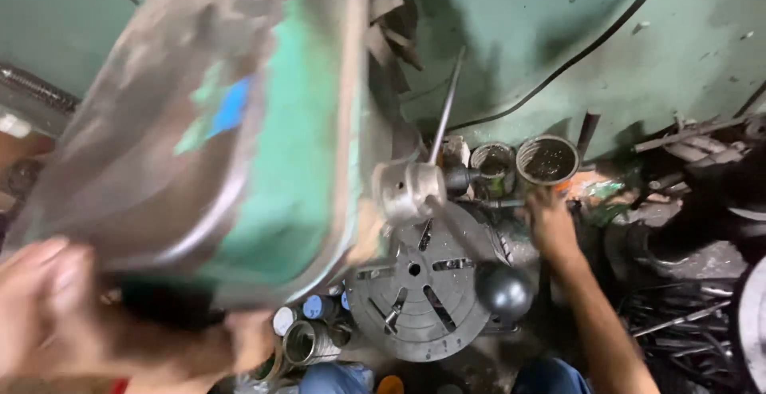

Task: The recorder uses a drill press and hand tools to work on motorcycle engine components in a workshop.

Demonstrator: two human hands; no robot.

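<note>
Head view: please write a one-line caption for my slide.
Right hand reaches toward tins behind a slotted round faceplate; blurred left hand rests by the green machine housing.

The large green-painted metal housing point(295, 146) looks worn, its paint scuffed to dull grey. The round slotted grey metal plate point(419, 302) is matt and grimy. The dark metal ball knob point(504, 292) shines smoothly. The rusty open tin can point(547, 160) looks rough.
</note>
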